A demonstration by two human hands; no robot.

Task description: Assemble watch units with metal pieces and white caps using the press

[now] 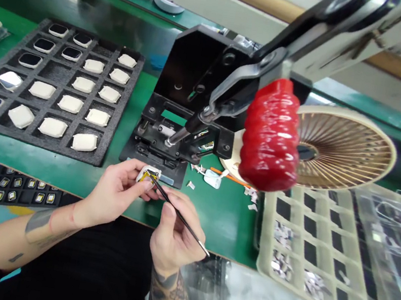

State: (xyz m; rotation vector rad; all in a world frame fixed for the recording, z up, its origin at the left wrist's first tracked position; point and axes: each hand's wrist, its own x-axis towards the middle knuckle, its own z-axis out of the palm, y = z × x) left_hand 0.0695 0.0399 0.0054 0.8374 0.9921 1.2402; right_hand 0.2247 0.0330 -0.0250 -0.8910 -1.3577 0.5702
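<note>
My left hand [117, 187] is closed on a small white smartwatch case [149, 174], its inside facing up with yellow and dark parts showing. In my right hand [178, 225] is a thin black stick-shaped tool [188, 225], perhaps tweezers, held like a pen. Its tip reaches the inside of the watch case; whether it touches a part there I cannot tell. Both hands are over the bench's front edge, just before a black toggle press [183, 137] with a red ribbed handle [272, 136].
A grey foam tray [29, 138] at left holds white cases and dark-screened watch pieces. A fan [347, 149] stands behind the red handle. At right is a compartment box [265, 243] with small parts. Scraps and a pale tag [212, 178] lie beside the press. Below left sits a black tray [25, 187].
</note>
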